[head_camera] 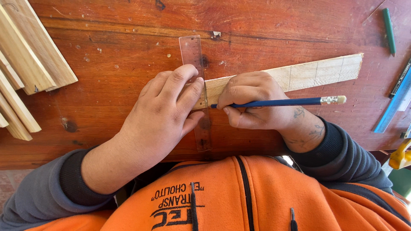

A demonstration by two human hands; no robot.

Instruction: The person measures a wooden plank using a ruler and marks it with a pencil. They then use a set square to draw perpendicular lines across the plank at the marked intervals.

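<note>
My left hand point(165, 109) presses flat on a clear plastic ruler point(192, 51) that lies across the end of a thin pale wooden strip point(317, 72) on a red-brown wooden table point(120, 47). In my right hand point(254, 100) is a blue pencil point(282, 102) with a white eraser end, its tip against the ruler's edge on the strip. The strip runs off to the right and bears several pencil cross lines. Both hands hide the strip's left end.
Several pale wooden slats point(25, 64) are stacked at the table's left edge. A green pencil or marker point(388, 30) lies at the far right, with a blue flat ruler point(391, 109) and a dark bar beside it. A yellow tool handle point(401, 156) pokes in at right.
</note>
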